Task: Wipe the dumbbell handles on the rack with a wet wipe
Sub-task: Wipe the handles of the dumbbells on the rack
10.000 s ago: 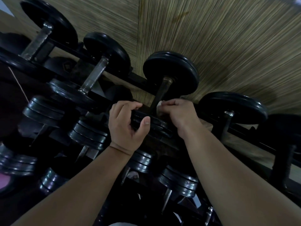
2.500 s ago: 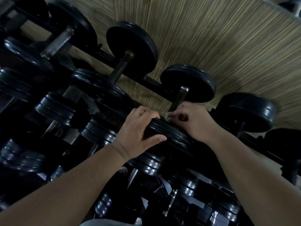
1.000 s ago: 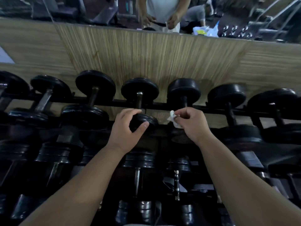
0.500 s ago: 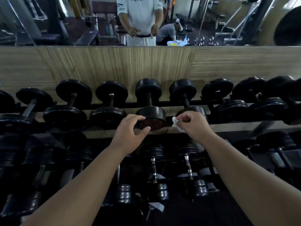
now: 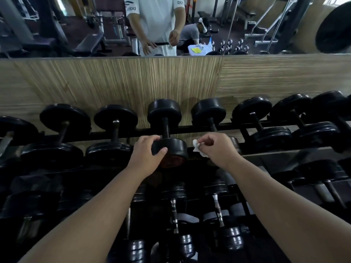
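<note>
A row of black dumbbells lies across the top tier of a dark rack [image 5: 199, 128]. My left hand [image 5: 146, 155] grips the near head of the middle dumbbell [image 5: 174, 149], fingers over the top and thumb on its front. Its dark handle [image 5: 165, 128] runs back to the far head. My right hand [image 5: 216, 148] pinches a crumpled white wet wipe [image 5: 197, 149] just right of that head, in front of the neighbouring dumbbell [image 5: 209, 111], whose near head my hand hides.
Lower tiers hold several smaller dumbbells with chrome handles [image 5: 173, 215]. A wood-grain panel [image 5: 133, 82] stands behind the rack, with a mirror [image 5: 76, 25] above it that reflects a person in a white shirt and gym machines.
The view has lifted from close over the rack to level, showing the mirror. My left hand has moved one dumbbell to the right. My right hand has come off a handle with the wipe.
</note>
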`<state>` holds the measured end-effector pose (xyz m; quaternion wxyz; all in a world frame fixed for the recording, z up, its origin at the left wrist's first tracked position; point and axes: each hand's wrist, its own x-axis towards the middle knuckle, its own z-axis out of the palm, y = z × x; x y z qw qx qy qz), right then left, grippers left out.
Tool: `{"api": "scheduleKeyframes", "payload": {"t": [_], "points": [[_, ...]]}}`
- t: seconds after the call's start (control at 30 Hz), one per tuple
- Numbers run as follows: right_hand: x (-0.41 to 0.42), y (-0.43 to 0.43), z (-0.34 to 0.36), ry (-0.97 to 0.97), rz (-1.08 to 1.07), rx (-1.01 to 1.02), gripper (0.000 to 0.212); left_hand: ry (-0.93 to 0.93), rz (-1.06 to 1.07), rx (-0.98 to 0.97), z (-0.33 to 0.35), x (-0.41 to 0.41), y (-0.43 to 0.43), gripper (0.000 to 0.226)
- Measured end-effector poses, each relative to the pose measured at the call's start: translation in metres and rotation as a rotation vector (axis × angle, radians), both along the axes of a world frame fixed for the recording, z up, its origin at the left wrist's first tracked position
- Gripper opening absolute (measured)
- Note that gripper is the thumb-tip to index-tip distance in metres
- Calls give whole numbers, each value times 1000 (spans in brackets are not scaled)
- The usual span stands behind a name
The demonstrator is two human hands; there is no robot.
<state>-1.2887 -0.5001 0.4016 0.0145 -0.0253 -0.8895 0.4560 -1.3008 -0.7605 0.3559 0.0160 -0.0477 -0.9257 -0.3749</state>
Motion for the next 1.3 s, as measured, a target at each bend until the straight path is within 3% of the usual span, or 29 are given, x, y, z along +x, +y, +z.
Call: {"api": "scheduleKeyframes", "payload": {"t": [0.27,0.47,0.73,0.87,0.97,1.07,1.3], "points": [[-68,-30,-19,-3,-29,-11,9,-114,-62,120,-20,-52,-2,32],[-89,-25,-31,-41,-11,-24,15,-71,95,217,-42,-53,28,19],[-129,-13,-41,-93,118,14,3,-101,268,349,-36,-55,42,12],[-154,-20,-52,-120,169,6,2,-23,343,319,-48,-53,52,13],[-172,-28,-63,-127,172,-13,3,98,396,239,-63,-54,56,29],[-187,-39,-68,-94,198,82,7,196,411,200,-70,-56,57,33],[-213,-70,-70,9,249,132,10,222,458,144,-72,-58,59,32]]}}
